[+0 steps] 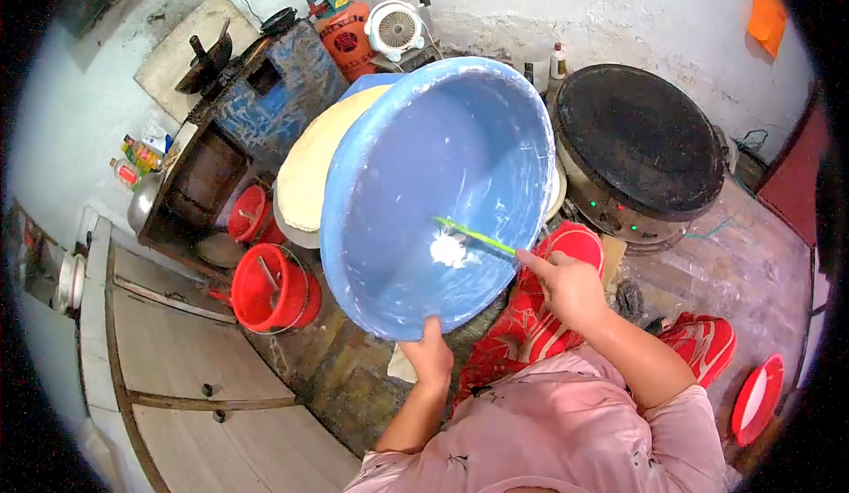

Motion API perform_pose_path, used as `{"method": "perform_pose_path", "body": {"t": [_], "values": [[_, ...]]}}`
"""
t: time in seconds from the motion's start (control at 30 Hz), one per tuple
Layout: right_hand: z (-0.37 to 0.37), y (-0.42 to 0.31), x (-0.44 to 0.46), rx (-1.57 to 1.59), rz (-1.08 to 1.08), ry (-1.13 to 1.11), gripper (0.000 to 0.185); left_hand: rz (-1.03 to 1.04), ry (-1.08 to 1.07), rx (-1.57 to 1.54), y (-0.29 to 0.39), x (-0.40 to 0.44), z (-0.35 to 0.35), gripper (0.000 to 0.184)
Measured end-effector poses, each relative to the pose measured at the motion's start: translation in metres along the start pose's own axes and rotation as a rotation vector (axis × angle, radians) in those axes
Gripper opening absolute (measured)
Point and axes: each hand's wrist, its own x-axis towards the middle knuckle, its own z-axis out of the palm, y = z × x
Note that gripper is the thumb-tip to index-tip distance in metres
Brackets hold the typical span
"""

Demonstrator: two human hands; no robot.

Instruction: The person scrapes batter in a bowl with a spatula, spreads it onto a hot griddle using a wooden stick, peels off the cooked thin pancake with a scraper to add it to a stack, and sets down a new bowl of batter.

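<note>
A large blue plastic basin (407, 175) is tilted up towards me, its inner wall smeared with white residue. My left hand (430, 356) grips its near rim, thumb over the edge. My right hand (570, 290) is closed round the end of a thin bright green tool (478, 235), which reaches into the basin. Its kind I cannot make out. Close to the tool's tip lies a white patch of flour or batter (449, 250). Behind the basin's left side shows a stack of pale round flatbreads (314, 170), partly hidden.
A round black griddle (638, 139) with lit indicator lights stands at the right. Red buckets (276, 294) sit on the left floor beside cabinets (195, 343). An orange gas cylinder (345, 40) and a small fan (394, 30) are at the back. A red basin (759, 400) is at lower right.
</note>
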Motion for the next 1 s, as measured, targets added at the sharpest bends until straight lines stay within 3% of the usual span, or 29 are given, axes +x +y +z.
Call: {"method": "perform_pose_path", "body": {"t": [0.17,0.27,0.33,0.53,0.6,0.67,0.73,0.8,1.0], "values": [[0.0,0.011,-0.005,-0.022,-0.123,-0.124,0.044,-0.074,0.043,-0.011,0.003,0.0,0.003,0.042],[0.004,0.018,-0.001,0.087,-0.02,0.018,0.043,-0.027,0.035,-0.042,0.004,-0.002,0.004,0.037],[0.0,0.02,0.005,0.012,0.086,-0.038,0.043,-0.004,0.03,0.035,0.004,-0.004,0.001,0.035],[0.037,0.004,-0.017,0.29,0.191,-0.251,0.03,0.046,-0.036,0.172,0.013,-0.007,0.002,0.032],[0.056,0.003,-0.023,0.837,0.214,-0.351,0.03,0.011,-0.039,0.147,0.013,-0.008,0.005,0.035],[0.061,0.0,-0.022,0.914,0.175,-0.378,0.028,-0.051,-0.029,0.127,0.001,-0.008,-0.003,0.037],[0.036,-0.018,-0.014,1.333,0.499,-0.765,0.028,-0.121,-0.021,0.111,-0.004,-0.01,-0.006,0.04],[0.021,-0.027,-0.006,1.383,0.502,-0.772,0.028,-0.178,-0.017,-0.09,-0.003,-0.009,-0.001,0.057],[-0.026,-0.021,0.02,1.407,0.338,-0.522,0.031,-0.112,0.025,-0.113,0.001,0.015,-0.006,0.057]]}}
